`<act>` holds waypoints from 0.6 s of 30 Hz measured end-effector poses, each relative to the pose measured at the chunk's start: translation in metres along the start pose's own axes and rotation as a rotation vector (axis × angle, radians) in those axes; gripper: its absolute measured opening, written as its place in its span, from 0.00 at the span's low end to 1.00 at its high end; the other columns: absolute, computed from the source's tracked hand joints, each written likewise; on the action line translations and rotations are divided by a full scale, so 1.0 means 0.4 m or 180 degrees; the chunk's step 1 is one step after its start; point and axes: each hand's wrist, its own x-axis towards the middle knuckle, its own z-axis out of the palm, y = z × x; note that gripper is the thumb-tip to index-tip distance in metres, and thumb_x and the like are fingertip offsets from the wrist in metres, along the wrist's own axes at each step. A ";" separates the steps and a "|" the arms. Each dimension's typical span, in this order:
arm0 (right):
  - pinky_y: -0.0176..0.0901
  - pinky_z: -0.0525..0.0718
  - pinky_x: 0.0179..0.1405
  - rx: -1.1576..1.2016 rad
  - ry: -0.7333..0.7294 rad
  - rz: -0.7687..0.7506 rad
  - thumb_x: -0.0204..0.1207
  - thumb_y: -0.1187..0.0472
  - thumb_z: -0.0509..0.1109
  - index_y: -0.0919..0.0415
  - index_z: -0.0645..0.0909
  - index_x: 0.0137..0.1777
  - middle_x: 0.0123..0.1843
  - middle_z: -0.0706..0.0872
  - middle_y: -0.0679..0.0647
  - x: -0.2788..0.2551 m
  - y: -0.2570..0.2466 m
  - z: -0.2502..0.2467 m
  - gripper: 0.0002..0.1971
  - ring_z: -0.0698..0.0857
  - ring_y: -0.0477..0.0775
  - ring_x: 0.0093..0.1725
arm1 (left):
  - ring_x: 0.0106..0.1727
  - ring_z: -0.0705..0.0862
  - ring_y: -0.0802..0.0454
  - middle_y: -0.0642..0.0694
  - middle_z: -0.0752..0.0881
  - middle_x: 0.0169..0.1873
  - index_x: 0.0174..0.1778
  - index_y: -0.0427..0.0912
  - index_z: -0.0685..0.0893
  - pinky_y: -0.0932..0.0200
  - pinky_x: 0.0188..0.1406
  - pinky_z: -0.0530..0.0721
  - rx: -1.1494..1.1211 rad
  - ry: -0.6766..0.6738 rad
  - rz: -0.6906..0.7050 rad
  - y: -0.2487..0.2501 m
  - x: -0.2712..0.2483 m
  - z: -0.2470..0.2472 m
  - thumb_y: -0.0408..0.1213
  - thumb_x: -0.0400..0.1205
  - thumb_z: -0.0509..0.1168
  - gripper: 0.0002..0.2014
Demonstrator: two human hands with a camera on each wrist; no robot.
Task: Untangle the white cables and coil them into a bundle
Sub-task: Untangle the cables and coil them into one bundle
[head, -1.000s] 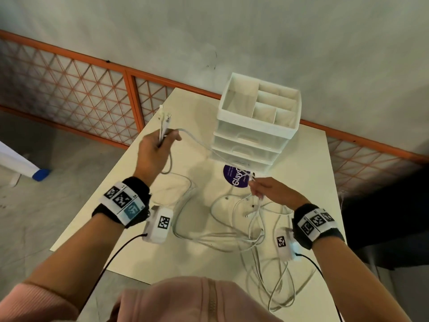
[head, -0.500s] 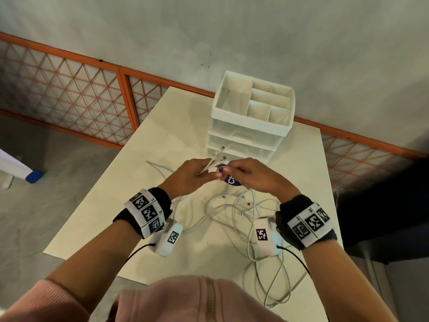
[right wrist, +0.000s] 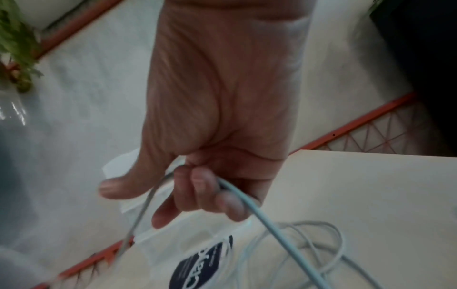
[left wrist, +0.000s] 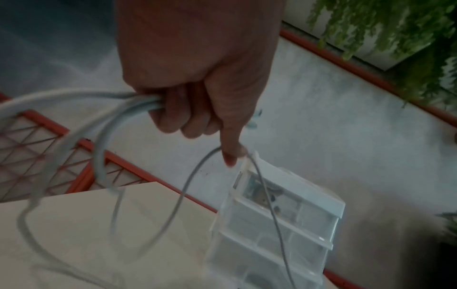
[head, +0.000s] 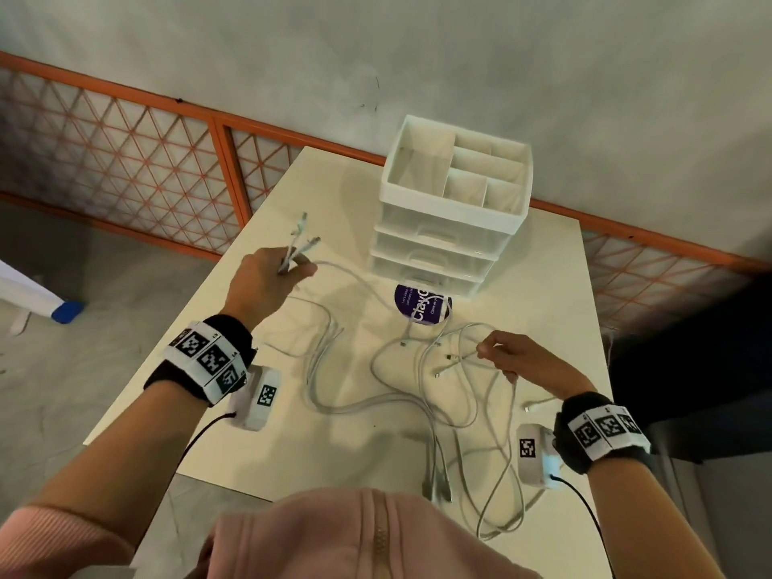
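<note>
Left hand (head: 267, 282) raised over the table's (head: 234, 361) far left part, fist curled round several cable ends; connectors (head: 301, 238) stick up past the knuckles. In the left wrist view, thick strands leave the fist on the little-finger side, and a thin one loops over the outstretched forefinger.

Right hand (head: 518, 357) low, nearer the body, fingers curled round one strand that runs through the fist. A strand leads from the left fist past the organizer (head: 455, 211) toward a dark round sticker (head: 422, 305); cannot tell whether it is the strand the right hand holds.

The cables (head: 417, 394) mostly lie between and below the two hands: crossing loops on the table, loose plugs just left of the right hand, several strands trailing off the near edge below it.

Progress, as I judge it: early. Ends gathered in the left hand, which looks like the start of sorting. No coil formed anywhere. The crossings in the middle look unresolved. Left to do: draw each strand free, line them up, wind them into one bundle.
</note>
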 end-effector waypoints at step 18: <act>0.40 0.73 0.37 -0.1664 -0.1772 0.0159 0.82 0.54 0.62 0.64 0.83 0.54 0.47 0.84 0.56 0.033 0.031 0.320 0.14 0.79 0.50 0.40 | 0.30 0.81 0.50 0.52 0.83 0.25 0.29 0.46 0.87 0.57 0.30 0.72 0.0674 -0.1495 -0.0180 -0.016 -0.063 0.088 0.53 0.80 0.64 0.19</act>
